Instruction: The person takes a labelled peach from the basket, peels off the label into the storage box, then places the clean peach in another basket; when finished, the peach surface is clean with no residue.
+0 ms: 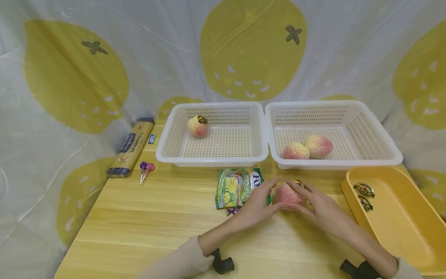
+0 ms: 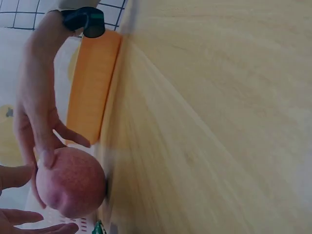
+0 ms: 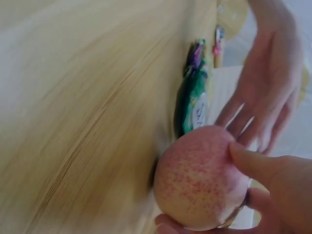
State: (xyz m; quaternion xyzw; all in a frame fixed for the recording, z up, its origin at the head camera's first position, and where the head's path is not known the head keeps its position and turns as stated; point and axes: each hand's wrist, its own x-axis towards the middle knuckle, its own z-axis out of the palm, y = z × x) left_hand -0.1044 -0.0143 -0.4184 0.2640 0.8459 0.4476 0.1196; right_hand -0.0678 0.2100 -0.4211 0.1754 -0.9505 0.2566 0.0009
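Your left grip (image 1: pixel 256 205) is spread, its fingers straight, and it holds nothing that I can see. The forearm comes slantwise from the lower left, with the palm turned toward the peach (image 1: pixel 290 195); whether the thumb touches it, I cannot tell. This hand overlaps the right part of the green candy bag (image 1: pixel 230 190), so a wide sweep to the left could, I think, push the bag over the worktop (image 1: pixel 156 224), together with the small purple sweet (image 1: pixel 232 211) at its near edge.

The peach is between your two hands, in front of the right white basket (image 1: pixel 341 164). I cannot tell if it rests on the worktop or is lifted slightly. It is round, so in my judgement it may roll to the left if the hold from the right becomes loose.

Your right grip (image 1: pixel 318 207) pinches this peach, the thumb on the near side and the fingers arched over it, beside its dark label (image 1: pixel 299 183). A fingertip dragged there could crease the label. The forearm reaches in from the lower right.

Farther right, the yellow tray (image 1: pixel 407 224) stands near that forearm; an arm swung outward might knock its wall.
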